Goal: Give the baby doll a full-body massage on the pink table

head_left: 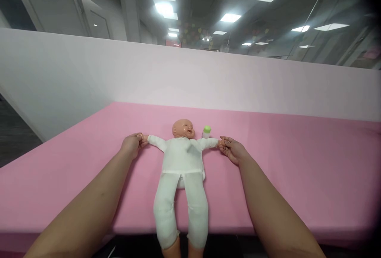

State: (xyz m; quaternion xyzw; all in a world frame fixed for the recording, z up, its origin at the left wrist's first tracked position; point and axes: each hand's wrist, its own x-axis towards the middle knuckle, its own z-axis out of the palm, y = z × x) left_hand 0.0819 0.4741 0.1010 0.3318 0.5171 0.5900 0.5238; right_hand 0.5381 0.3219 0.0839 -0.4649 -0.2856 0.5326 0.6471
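doll (pixel 182 158) lies on its back on pink table (pixel 297 162), arms spread | left hand (pixel 131 145) fingers closed on one doll hand | right hand (pixel 233 149) fingers closed on the other | green-capped bottle (pixel 206 131) beside doll's head

No text, label, brand or number can be read anywhere (the small plate above the door (pixel 98 16) is too blurred to make out).

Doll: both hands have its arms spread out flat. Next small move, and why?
Probably bring the doll's arms back toward its chest. The left hand and right hand each grip a doll hand at full spread, and the bottle stands close behind its arm.
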